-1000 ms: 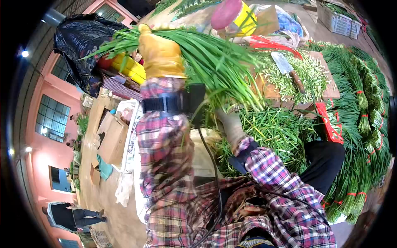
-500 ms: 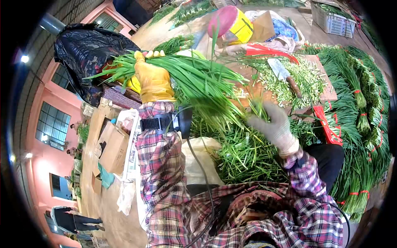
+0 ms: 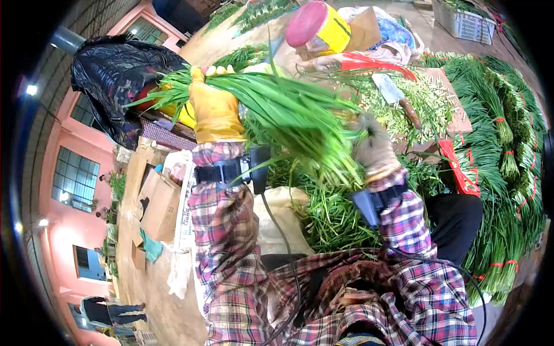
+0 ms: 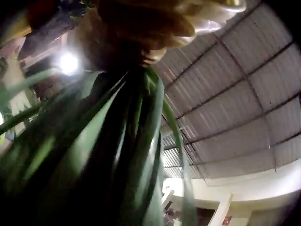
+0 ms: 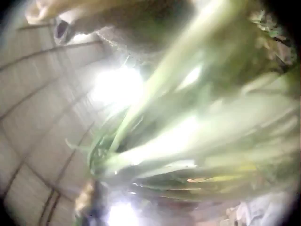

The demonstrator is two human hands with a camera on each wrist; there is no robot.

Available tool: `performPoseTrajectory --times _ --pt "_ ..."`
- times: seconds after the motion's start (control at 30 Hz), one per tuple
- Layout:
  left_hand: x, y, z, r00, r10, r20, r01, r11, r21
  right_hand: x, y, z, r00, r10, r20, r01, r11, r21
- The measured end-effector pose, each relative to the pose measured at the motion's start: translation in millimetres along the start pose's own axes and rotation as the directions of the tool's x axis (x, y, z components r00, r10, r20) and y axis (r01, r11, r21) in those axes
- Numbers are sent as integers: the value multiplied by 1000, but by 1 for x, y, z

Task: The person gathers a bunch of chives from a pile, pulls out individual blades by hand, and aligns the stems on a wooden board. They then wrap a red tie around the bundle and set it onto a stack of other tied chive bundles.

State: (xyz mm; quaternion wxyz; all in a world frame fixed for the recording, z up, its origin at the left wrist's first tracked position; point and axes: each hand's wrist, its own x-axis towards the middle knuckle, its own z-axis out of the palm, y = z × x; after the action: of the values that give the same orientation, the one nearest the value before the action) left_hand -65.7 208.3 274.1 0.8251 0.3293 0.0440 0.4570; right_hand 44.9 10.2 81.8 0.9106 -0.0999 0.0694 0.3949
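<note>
My left hand [image 3: 216, 112], in a yellow glove, grips a thick bunch of garlic chives [image 3: 288, 109] near the leafy end, fingers curled round it. Long green leaves hang from that grip in the left wrist view [image 4: 117, 155]. The pale stem ends point right and down over the work area. Beside those ends is my right hand [image 3: 374, 150], in a grey knitted glove, its fingers blurred. In the right wrist view, pale stalks [image 5: 188, 132] run close below the glove [image 5: 141, 35]; I cannot tell whether its fingers pinch any.
A cleaver [image 3: 395, 98] lies on a board [image 3: 459, 112] strewn with cut stem pieces. Red ties [image 3: 459, 167] hang nearby. Tied chive bundles [image 3: 499, 144] are stacked at right, loose greens [image 3: 340, 216] heap before me. A yellow bucket [image 3: 332, 32] and black plastic bag [image 3: 115, 81] stand behind.
My left hand has come down and nearer with the bunch, then stayed about level. The right hand moved from below the bunch out to the right, then back up against the stem ends.
</note>
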Motion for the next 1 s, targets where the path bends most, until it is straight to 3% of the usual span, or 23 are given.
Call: performPoseTrajectory --times 0.03,0.07,0.1,0.13,0.17,0.2,0.23,0.27,0.3,0.4,0.43,0.47,0.5,0.53,0.57,0.6,0.67,0.7,0.77,0.8,0.83,0.9,1.0 --pt "3 0 1 991 41 -125 -35 998 51 8 -9 -28 997 -53 -53 53 999 -3" --pt "7 1 -2 989 73 -127 -62 994 86 20 -23 -76 980 -42 195 58 995 -77" --pt "9 4 -5 987 99 -126 -83 989 124 -3 -29 -52 931 -98 -351 -11 955 -297" --pt "11 13 -12 1000 1 19 -1 1000 8 -5 -40 -78 905 -118 -410 13 968 -251" --pt "15 23 -16 981 -78 178 96 991 -96 15 -54 -145 996 70 48 -65 993 -96" --pt "18 27 -15 969 -39 245 38 999 6 35 -68 -212 836 240 493 -237 969 -71" --pt "20 29 -14 957 -72 281 78 997 -11 12 -67 -192 897 375 233 -139 741 -656" --pt "16 23 1 995 47 86 -55 995 83 -9 -64 -167 947 318 -51 -116 189 -975" --pt "12 16 15 977 190 -94 -168 965 199 -18 -59 -150 969 96 -229 -164 -441 -883" --pt "10 15 13 997 62 -42 -58 994 95 -38 -39 -74 990 75 120 124 -41 -992" --pt "14 14 10 998 59 -3 -58 995 86 -47 -39 -32 964 187 191 192 16 -981" --pt "4 10 19 996 66 -64 -60 993 97 -41 -26 -25 952 183 246 198 249 -948" --pt "19 15 1 992 53 119 -70 987 147 -34 -15 -12 942 161 293 223 350 -910" --pt "14 16 7 992 -30 119 17 994 109 -24 -1 -7 945 118 304 218 464 -859" --pt "8 19 11 986 -111 120 103 992 70 -5 20 -10 935 69 348 287 427 -857" --pt "19 22 4 975 -93 202 51 977 205 4 40 -27 939 228 259 78 590 -803" --pt "33 38 -4 934 -149 324 89 977 193 -23 48 -32 913 306 271 149 368 -918" --pt "35 45 -8 876 -204 437 134 973 186 -53 35 -15 894 249 373 397 -55 -916" --pt "28 48 -8 782 -271 561 235 962 138 -52 20 -39 974 223 -31 -47 64 -997" --pt "19 46 -1 921 -119 372 52 981 187 -43 15 -64 971 166 -169 -184 80 -980" --pt "14 43 2 982 62 178 -110 956 273 -34 9 -96 974 116 -193 -191 -23 -981" --pt "8 45 8 980 71 184 -114 966 234 -34 -8 -103 968 136 -209 -108 -528 -842" --pt "11 46 -6 979 17 203 -93 923 373 -46 -26 -61 979 184 83 149 -384 -911"
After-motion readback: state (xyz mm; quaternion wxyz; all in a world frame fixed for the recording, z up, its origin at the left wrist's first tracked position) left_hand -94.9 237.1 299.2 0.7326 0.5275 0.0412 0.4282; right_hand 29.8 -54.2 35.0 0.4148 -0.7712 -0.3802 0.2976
